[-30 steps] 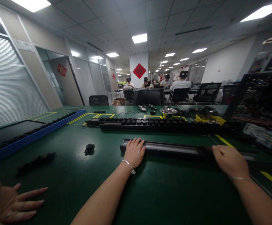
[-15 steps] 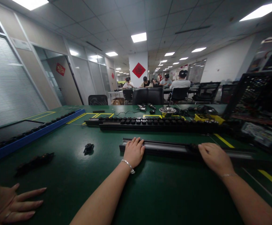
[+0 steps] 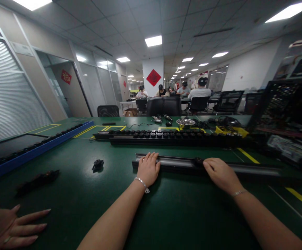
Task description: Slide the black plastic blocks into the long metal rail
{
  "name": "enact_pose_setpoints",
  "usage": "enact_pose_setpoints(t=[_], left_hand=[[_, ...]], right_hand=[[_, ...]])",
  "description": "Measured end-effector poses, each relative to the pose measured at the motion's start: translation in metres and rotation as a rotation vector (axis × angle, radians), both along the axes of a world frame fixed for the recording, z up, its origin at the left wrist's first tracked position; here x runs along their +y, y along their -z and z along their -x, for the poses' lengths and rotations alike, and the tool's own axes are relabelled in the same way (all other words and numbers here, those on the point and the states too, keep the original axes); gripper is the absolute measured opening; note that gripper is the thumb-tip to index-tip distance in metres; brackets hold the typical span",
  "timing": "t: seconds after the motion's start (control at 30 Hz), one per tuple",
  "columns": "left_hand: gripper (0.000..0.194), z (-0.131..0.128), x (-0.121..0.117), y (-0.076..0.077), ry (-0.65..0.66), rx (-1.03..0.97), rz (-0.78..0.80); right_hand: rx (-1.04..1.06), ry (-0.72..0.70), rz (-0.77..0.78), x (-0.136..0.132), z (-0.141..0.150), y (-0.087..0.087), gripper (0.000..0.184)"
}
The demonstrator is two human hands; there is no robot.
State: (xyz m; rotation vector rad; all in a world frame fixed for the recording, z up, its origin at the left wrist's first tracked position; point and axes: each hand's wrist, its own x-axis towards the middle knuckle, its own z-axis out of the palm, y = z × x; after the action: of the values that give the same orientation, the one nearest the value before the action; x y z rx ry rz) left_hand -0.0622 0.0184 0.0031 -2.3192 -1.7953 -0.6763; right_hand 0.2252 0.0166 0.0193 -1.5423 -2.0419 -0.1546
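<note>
A long black rail [image 3: 175, 162] with a shiny grey channel lies across the green table before me. My left hand [image 3: 148, 169] wraps over its left end, fingers on top and thumb on the near side. Farther right, my right hand [image 3: 222, 175] is closed on a small dark block [image 3: 198, 161] that sits on the rail. The fingers of that hand are curled, and they partly hide the block. Left of the rail, a loose black piece [image 3: 98, 165] rests on the table.
Another person's hand [image 3: 18, 227] lies at the lower left, near a dark strip-like part [image 3: 37, 182]. Behind the rail stand longer black rails with several round pieces [image 3: 153, 134]. A metal bowl [image 3: 185, 122], a yellow tray [image 3: 231, 132] and a blue rail [image 3: 44, 150] are farther out.
My right hand has slid left along the rail, and the dark block has moved left with it. My left hand stays in place on the rail's left end.
</note>
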Motion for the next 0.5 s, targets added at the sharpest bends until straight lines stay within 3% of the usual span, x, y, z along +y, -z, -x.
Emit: enact_pose_setpoints(t=[0.27, 0.5], left_hand=[[0.041, 0.001, 0.000, -0.001, 0.013, -0.005, 0.006], [0.042, 0.000, -0.003, -0.002, 0.078, 0.025, 0.027]], right_hand=[[-0.008, -0.089, 0.034, -0.003, 0.027, 0.000, 0.039], [-0.054, -0.079, 0.077, -0.007, 0.041, 0.002, 0.037]])
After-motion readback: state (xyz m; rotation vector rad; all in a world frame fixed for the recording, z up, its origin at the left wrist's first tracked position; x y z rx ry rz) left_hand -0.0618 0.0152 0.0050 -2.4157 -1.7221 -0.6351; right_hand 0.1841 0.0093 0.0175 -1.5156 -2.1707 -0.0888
